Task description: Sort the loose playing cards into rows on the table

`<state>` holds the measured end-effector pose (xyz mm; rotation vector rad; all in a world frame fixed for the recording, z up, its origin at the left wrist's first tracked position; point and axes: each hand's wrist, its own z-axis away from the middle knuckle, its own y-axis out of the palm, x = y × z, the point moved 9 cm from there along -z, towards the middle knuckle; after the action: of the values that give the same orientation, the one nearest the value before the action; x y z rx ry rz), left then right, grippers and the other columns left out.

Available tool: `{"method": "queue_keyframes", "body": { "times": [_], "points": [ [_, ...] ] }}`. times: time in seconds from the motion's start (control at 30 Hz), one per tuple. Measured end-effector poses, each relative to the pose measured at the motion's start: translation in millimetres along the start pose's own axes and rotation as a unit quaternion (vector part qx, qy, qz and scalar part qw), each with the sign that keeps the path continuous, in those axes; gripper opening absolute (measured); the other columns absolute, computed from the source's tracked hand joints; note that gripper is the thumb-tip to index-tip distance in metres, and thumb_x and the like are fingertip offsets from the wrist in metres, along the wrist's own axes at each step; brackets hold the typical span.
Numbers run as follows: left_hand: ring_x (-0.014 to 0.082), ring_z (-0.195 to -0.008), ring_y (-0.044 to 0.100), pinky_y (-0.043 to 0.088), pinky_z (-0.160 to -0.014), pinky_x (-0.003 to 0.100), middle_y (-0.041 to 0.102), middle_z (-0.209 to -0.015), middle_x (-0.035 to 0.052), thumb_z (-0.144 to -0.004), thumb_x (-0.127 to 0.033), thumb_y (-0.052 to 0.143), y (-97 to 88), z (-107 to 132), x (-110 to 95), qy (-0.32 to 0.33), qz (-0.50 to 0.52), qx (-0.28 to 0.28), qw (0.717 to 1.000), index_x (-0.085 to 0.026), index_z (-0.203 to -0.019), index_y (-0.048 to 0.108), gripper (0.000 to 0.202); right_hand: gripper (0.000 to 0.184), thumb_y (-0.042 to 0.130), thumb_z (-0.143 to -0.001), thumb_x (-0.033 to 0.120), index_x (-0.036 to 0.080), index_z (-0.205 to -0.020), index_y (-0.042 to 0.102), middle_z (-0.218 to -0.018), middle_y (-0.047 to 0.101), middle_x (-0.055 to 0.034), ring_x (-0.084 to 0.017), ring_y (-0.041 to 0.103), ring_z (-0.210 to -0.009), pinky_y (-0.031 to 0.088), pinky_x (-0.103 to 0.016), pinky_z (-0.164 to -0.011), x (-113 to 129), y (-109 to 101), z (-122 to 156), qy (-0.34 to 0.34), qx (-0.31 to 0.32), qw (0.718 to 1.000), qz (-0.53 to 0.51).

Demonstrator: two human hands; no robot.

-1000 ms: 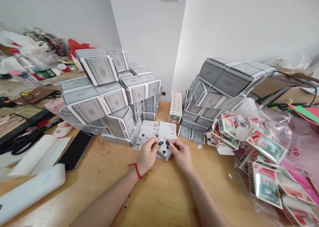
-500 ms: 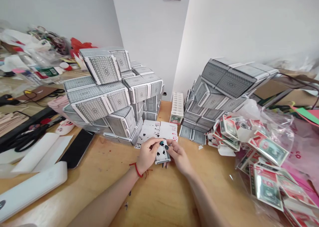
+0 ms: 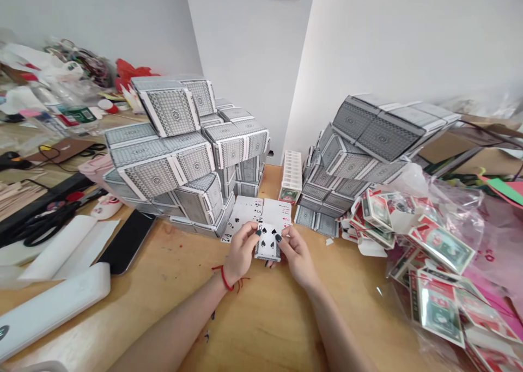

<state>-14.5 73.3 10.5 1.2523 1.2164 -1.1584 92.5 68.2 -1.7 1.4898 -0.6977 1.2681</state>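
Note:
Between my two hands is a playing card point(image 3: 267, 240) with black spades showing; its near edge is folded and shows the patterned back. My left hand point(image 3: 241, 255), with a red string bracelet at the wrist, pinches its left side. On the right side, my right hand point(image 3: 297, 255) grips it with the thumb on top. Some fingertips show beneath the card. Just beyond, loose playing cards point(image 3: 242, 214) lie face up on the wooden table point(image 3: 261, 317). How many cards my hands hold, I cannot tell.
Stacked blocks made of folded cards rise at the left point(image 3: 163, 165) and right point(image 3: 368, 138). A row of card decks point(image 3: 291, 176) stands between them. Opened card boxes point(image 3: 439, 306) and plastic wrap fill the right. At left lie a black phone point(image 3: 127, 244), scissors point(image 3: 44, 219) and a white device point(image 3: 57, 306).
Both thumbs have moved apart from the card's top middle to its two sides, so more of the spades face shows. The card's far edge sits slightly lower. The stacks stand as before.

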Motion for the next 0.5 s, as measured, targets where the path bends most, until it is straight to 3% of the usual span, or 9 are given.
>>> {"method": "queue_keyframes", "body": {
  "times": [0.17,0.5],
  "points": [
    [0.0080,-0.051,0.044,0.038,-0.047,0.019,0.051,-0.066,-0.0020,-0.079,-0.023,0.040,9.6,1.3,2.2,-0.006,0.010,0.046,0.999,-0.015,-0.090,0.050,0.017,0.030,0.052,-0.077,0.047,0.021,-0.087,0.038,-0.065,0.061,0.0025,-0.012,0.059,-0.047,0.042,-0.021,-0.040,-0.4,-4.3,-1.6,0.014,-0.015,1.000,-0.006],
    [0.0090,-0.056,0.048,0.041,-0.050,0.020,0.053,-0.073,-0.0005,-0.080,-0.025,0.041,4.6,0.9,1.7,0.012,0.005,0.017,1.000,-0.016,-0.092,0.048,0.017,0.026,0.051,-0.078,0.041,0.022,-0.094,0.044,-0.067,0.061,0.0031,-0.012,0.058,-0.046,0.042,-0.021,-0.039,-2.8,-2.1,-1.3,0.018,-0.029,0.999,-0.031]
  ]
}}
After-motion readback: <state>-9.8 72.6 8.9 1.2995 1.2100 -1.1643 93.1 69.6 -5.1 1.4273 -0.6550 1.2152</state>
